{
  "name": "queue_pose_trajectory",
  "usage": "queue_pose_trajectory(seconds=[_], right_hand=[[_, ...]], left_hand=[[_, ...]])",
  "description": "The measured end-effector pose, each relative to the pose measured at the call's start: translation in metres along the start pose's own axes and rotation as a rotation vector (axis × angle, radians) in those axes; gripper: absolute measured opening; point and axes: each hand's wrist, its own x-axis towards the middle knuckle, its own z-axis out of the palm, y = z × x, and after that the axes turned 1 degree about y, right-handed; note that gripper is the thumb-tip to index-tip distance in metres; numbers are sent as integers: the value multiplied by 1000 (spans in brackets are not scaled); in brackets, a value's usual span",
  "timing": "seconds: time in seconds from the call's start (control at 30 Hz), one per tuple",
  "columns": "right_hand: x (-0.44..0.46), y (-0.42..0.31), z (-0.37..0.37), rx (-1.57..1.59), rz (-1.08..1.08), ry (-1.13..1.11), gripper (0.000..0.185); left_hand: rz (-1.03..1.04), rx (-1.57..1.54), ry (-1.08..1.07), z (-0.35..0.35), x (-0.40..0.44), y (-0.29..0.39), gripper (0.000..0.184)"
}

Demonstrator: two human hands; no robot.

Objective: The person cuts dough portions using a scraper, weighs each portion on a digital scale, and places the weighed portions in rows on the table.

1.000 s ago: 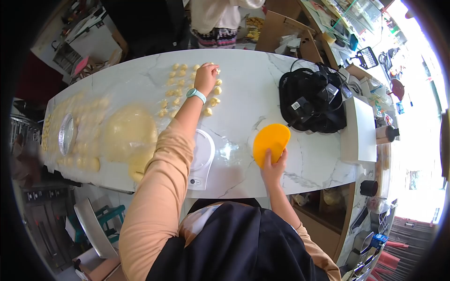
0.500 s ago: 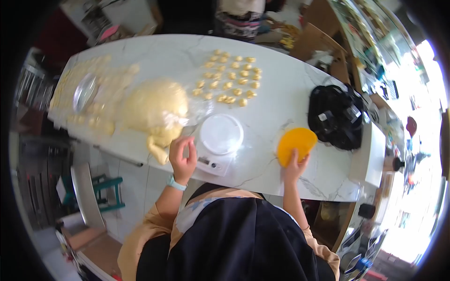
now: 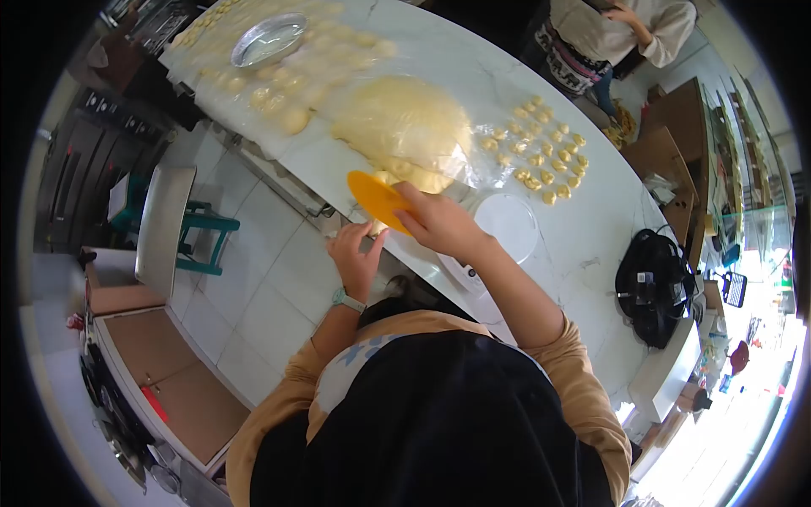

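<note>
My right hand (image 3: 446,223) grips a yellow-orange dough scraper (image 3: 372,196), held tilted at the table's near edge over the end of the dough. My left hand (image 3: 353,260) is just below the scraper, its fingers closed around a small end of dough, partly hidden by the blade. Behind both hands lies a big mound of yellow dough (image 3: 405,114), mostly draped with clear plastic. A white kitchen scale (image 3: 507,226) stands to the right, partly covered by my right forearm.
Several small dough pieces (image 3: 553,156) sit beyond the scale. Dough balls (image 3: 291,117) lie under a plastic sheet at left, with a metal pan (image 3: 270,40) on top. A black bag (image 3: 655,287) rests at the right. Across the table a person (image 3: 591,42) stands.
My right hand has carried the scraper from the table's right side over to the dough at left. My left hand has gone from raised beside the scale to the dough's end. The view has turned left.
</note>
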Motion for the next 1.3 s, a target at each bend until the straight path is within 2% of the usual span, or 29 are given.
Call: queue_pose_trajectory(seconds=[0.1, 0.2, 0.3, 0.33, 0.4, 0.43, 0.53, 0.6, 0.7, 0.73, 0.83, 0.87, 0.97, 1.03, 1.1, 1.2, 1.3], right_hand=[[38, -9, 16, -181, -90, -171, 34], [53, -16, 32, -368, -53, -364, 31], [25, 0, 61, -415, -99, -180, 28], [6, 7, 67, -376, -188, -47, 28], [-16, 23, 75, -293, -186, 139, 29], [-27, 25, 74, -246, -176, 231, 30], [-62, 17, 44, -51, 158, 435, 31], [-78, 19, 20, 69, 183, 677, 32], [-106, 22, -12, 106, 294, 931, 33], [-113, 25, -19, 144, 300, 998, 32], [-138, 27, -31, 124, 360, 1109, 32], [-147, 29, -34, 114, 372, 1132, 32], [-177, 37, -38, 107, 429, 1215, 32], [-195, 44, -39, 122, 492, 1277, 31], [-209, 52, -39, 142, 513, 1329, 32], [-219, 58, -37, 100, 544, 1388, 36], [-215, 48, -38, 158, 553, 1423, 36]], left_hand=[[31, -106, 33, -5, -2, -3, 24], [48, -120, -17, -10, 0, 0, 26], [42, -100, -66, -17, 5, 7, 27], [34, -180, -103, -16, 5, 7, 26], [18, -341, -176, -13, 2, 9, 25], [-62, -423, -212, -14, -2, 16, 23], [-252, -723, -360, -10, -9, 44, 17], [-338, -985, -487, -1, -11, 61, 14], [-465, -1076, -715, 24, 11, 84, 29], [-642, -1201, -790, 35, 22, 95, 43], [-914, -1493, -855, 48, 40, 126, 50], [-890, -1495, -883, 51, 39, 123, 45], [-440, -1216, -794, 38, 30, 102, 36], [-311, -702, -503, 24, 22, 82, 25], [44, -340, -60, 17, 24, 68, 27], [12, -193, 7, 15, 21, 35, 31], [22, -20, -244, 12, 24, 13, 30]])
